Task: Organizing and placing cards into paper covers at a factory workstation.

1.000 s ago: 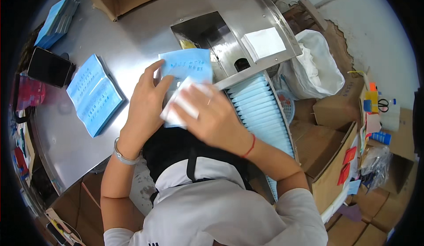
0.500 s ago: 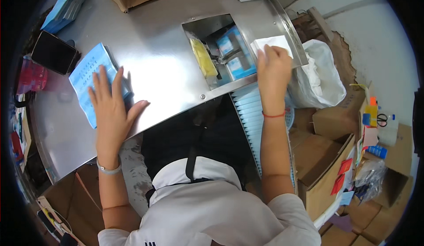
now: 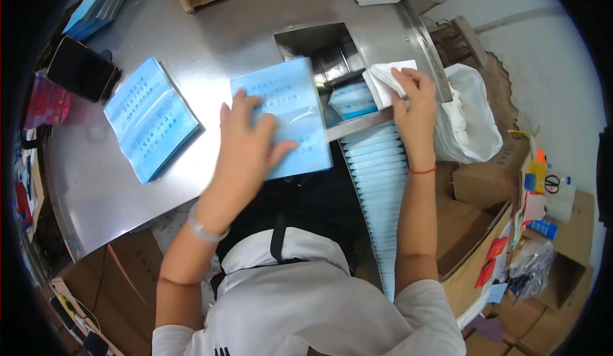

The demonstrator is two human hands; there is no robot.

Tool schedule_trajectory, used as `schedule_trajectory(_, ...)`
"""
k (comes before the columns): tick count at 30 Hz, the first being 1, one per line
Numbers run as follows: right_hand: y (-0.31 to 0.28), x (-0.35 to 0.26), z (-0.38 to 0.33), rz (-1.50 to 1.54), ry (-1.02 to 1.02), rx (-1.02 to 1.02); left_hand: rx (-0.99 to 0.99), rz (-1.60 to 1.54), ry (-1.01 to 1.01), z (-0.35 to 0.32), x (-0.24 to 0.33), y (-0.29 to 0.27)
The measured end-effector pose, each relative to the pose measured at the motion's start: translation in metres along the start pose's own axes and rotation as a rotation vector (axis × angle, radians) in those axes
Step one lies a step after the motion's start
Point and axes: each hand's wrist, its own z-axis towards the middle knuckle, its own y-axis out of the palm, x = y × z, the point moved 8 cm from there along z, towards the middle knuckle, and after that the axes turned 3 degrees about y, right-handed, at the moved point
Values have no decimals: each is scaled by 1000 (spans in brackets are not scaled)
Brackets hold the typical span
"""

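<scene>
My left hand (image 3: 246, 142), slightly blurred, lies with fingers apart on a flat blue packet (image 3: 287, 120) with dark printing. This packet rests at the table's front edge and overlaps the left side of a rectangular opening (image 3: 313, 46). My right hand (image 3: 415, 94) pinches a small sheaf of white paper slips (image 3: 385, 83) at the opening's right side. Partly under the slips, another blue pack (image 3: 352, 99) shows inside the opening. To the left, a similar blue packet (image 3: 151, 120) lies untouched on the metal table (image 3: 198, 56).
A long row of light-blue packets (image 3: 377, 183) stands below the table edge. To the right are a white plastic bag (image 3: 476, 116) and cardboard boxes (image 3: 488, 171). A phone (image 3: 82, 68) stands at the left, near a stack of blue packets (image 3: 102, 5).
My left hand has left the left packet and moved right onto a blue packet now at the middle. The yellow packet no longer shows in the opening. My right hand has lifted the white slips.
</scene>
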Motion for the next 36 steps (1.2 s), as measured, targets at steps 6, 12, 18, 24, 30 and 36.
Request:
schedule_trajectory(6, 37, -175, -65, 193, -527, -303, -70, 38, 63, -5, -12, -4)
schedule_trajectory(12, 75, -157, -14, -22, -350, -175, 71, -24, 90, -10, -2, -9)
schedule_trajectory(18, 25, -44, -5, -256, 131, 106, -185, 105, 244, -6, 10, 5)
schedule_trajectory(24, 28, -39, -7, -260, 61, 84, -252, 276, 91, 41, 2, 21)
schedule_trajectory(30, -3, -27, -4, -158, -2, 78, -185, 255, 35, 19, 7, -1)
schedule_trajectory(36, 21, -150, -43, 235, -311, -158, -193, -15, 105, 18, -17, 3)
